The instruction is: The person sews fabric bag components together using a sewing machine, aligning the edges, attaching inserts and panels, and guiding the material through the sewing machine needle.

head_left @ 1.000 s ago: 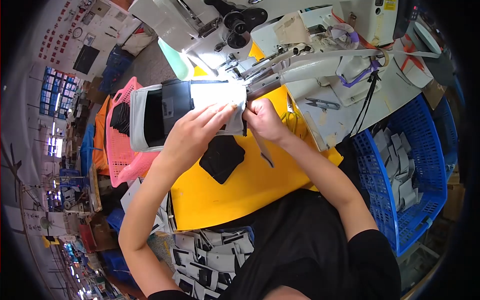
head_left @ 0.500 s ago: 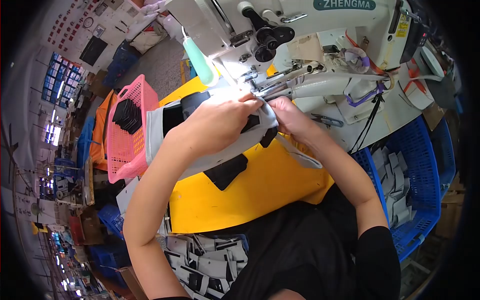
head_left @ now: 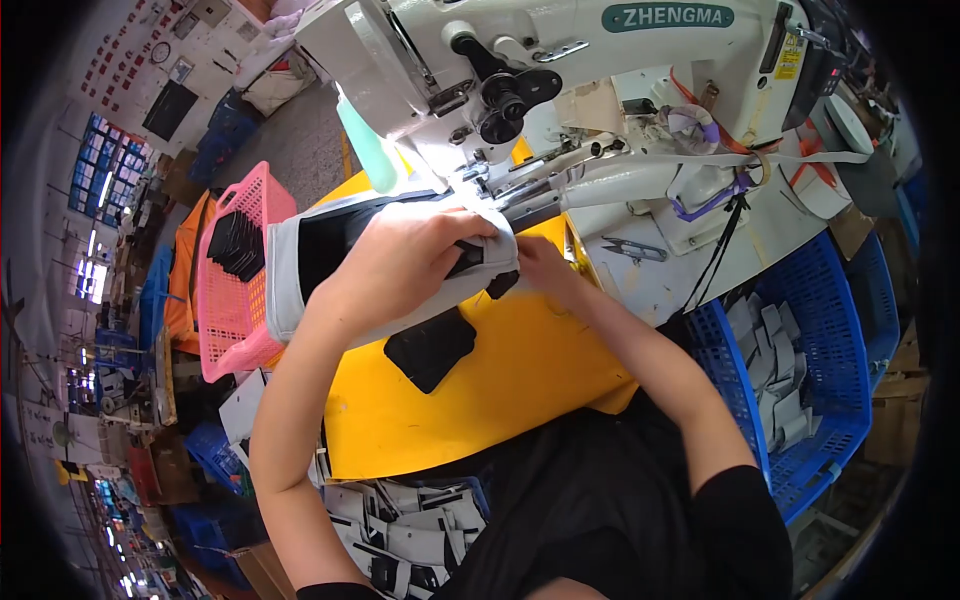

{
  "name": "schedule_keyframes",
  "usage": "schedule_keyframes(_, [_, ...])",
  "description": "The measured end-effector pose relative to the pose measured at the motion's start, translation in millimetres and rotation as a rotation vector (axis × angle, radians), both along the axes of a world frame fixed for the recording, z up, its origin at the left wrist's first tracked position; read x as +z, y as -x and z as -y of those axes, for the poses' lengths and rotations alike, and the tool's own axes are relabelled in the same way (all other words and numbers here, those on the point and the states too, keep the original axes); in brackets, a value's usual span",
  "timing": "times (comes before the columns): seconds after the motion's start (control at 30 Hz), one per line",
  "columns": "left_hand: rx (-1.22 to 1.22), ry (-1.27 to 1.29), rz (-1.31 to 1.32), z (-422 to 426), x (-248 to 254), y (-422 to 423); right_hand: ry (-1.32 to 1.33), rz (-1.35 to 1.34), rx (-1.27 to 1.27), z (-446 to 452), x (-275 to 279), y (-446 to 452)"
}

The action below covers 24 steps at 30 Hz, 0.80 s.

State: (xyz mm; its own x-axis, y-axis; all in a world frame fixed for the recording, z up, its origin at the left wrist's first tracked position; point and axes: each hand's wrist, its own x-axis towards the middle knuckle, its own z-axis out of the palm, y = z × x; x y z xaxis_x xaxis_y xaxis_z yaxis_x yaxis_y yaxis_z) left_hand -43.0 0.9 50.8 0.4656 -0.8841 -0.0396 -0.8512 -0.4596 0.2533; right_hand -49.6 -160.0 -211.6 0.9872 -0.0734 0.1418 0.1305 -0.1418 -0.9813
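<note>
A sewn fabric piece (head_left: 284,280), grey outside and black inside, lies under the head of a white sewing machine (head_left: 560,50). My left hand (head_left: 415,250) is closed over its upper side, thumb and fingers pinching the grey band (head_left: 503,240) at the right end, just below the brightly lit needle area. My right hand (head_left: 545,268) is at that same end, closed against the edge; its fingertips are partly hidden behind the fabric. A separate black fabric piece (head_left: 432,352) rests on the yellow work surface (head_left: 500,390) below.
A pink basket (head_left: 235,310) with stacked black pieces stands left. On the right is a blue crate (head_left: 835,350) of grey pieces. Thread snips (head_left: 635,250) lie on the white table. Several grey-and-black pieces (head_left: 410,530) are heaped beside my lap.
My right hand has moved down, a little away from the needle area. The loose grey strap end by my right forearm no longer shows. The whole view has shifted slightly.
</note>
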Motion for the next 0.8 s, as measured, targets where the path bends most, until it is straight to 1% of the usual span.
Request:
schedule_keyframes(0.07, [-0.032, 0.002, -0.001, -0.5, 1.6, 4.4, -0.056, 0.557, -0.232, -14.6, -25.0, -56.4])
schedule_keyframes(0.1, [-0.049, -0.001, 0.001, -0.7, 3.2, 6.4, -0.056, 0.556, -0.231, -12.7, -26.2, -54.3])
schedule_keyframes(0.13, [-0.047, -0.003, 0.001, -0.4, 4.1, 15.0, 0.086, 0.543, -0.251, -10.1, -24.5, -48.8])
schedule_keyframes(0.17, [-0.051, 0.031, 0.193, 0.6, 3.3, 31.0, 0.228, 0.529, -0.27, -7.6, -19.6, -41.5])
schedule_keyframes(0.2, [-0.055, 0.065, 0.386, 1.0, 1.6, 47.0, 0.37, 0.514, -0.288, -7.6, -1.4, -30.2])
schedule_keyframes(0.23, [-0.057, 0.102, 0.579, 0.0, -0.3, 55.3, 0.421, 0.516, -0.407, -8.2, 14.6, -7.3])
schedule_keyframes(0.27, [-0.052, 0.104, 0.579, -2.9, -8.9, 55.2, 0.474, 0.517, -0.523, -11.1, 46.0, 25.9])
schedule_keyframes(0.3, [-0.008, 0.147, 0.565, -6.7, -26.0, 52.1, 0.481, 0.519, -0.515, -14.7, 61.8, 49.7])
schedule_keyframes(0.37, [0.078, 0.23, 0.529, -12.1, -52.9, 47.6, 0.034, 0.358, -0.379, -19.2, 83.9, 84.1])
schedule_keyframes(0.4, [0.08, 0.228, 0.522, -15.5, -54.1, 44.6, 0.034, 0.351, -0.378, -18.6, 96.2, 86.9])
schedule_keyframes(0.5, [0.196, 0.415, 0.203, -33.8, -48.0, 25.9, 0.28, 0.385, -0.366, -24.3, 124.3, 85.0])
schedule_keyframes(0.53, [0.189, 0.412, 0.2, -37.0, -47.8, 23.6, 0.278, 0.382, -0.373, -26.5, 123.3, 85.8])
schedule_keyframes(0.63, [0.211, 0.491, 0.004, -38.7, -48.0, 14.9, 0.257, 0.434, -0.418, -28.1, 119.0, 84.8])
schedule_keyframes(0.67, [0.204, 0.49, 0.003, -36.6, -47.0, 14.1, 0.257, 0.435, -0.425, -27.5, 119.2, 85.5])
schedule_keyframes(0.77, [0.103, 0.404, 0.011, -28.3, -41.7, 17.6, 0.145, 0.375, -0.414, -25.5, 118.9, 88.5])
schedule_keyframes(0.8, [0.108, 0.404, 0.013, -25.6, -38.7, 19.1, 0.143, 0.377, -0.409, -25.0, 117.7, 88.8])
